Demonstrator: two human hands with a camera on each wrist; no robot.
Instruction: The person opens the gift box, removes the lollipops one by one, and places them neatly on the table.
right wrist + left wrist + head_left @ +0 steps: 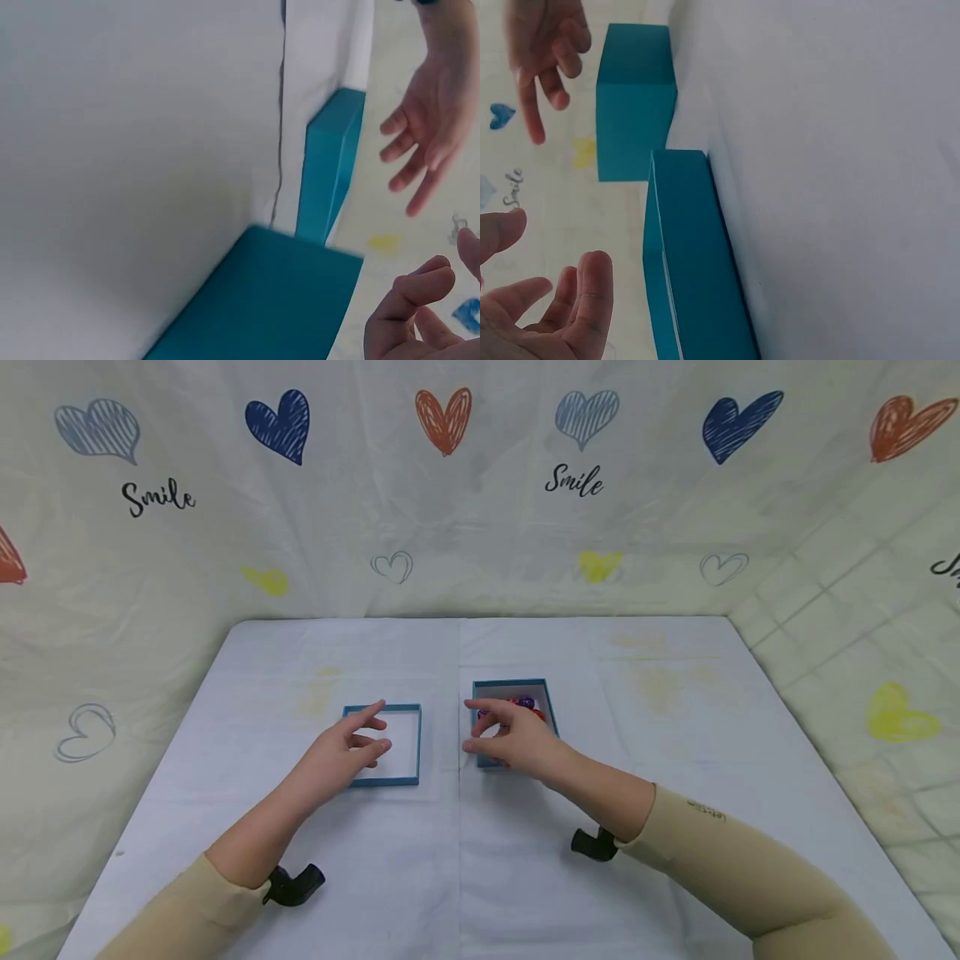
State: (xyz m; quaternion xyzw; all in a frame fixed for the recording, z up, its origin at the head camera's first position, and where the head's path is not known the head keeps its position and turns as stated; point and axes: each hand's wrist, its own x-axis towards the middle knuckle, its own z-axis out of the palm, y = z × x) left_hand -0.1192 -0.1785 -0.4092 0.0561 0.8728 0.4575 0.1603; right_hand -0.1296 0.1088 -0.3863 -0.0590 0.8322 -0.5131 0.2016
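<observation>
My left hand [337, 760] hovers over the left part of a shallow teal-edged tray or box lid [418, 747] with a white inside. Its fingers are loosely bent and hold nothing. Over the deeper teal box [552, 714] to the right is my right hand [521, 739], thumb and fingers spread apart with nothing between them. Small shiny red and purple pieces [527, 702] lie in that box, partly hidden by the hand. Both wrist views show the hands raised above the rims, with the lid [697, 247] and the box [262, 292] resting on the table.
A white cloth [660, 860] with faint yellowish stains covers the table. Behind it and at the sides hangs a pale sheet [495, 527] printed with hearts and "Smile". Black wrist-camera mounts [296, 885] stick out from both beige sleeves. A narrow gap separates lid and box.
</observation>
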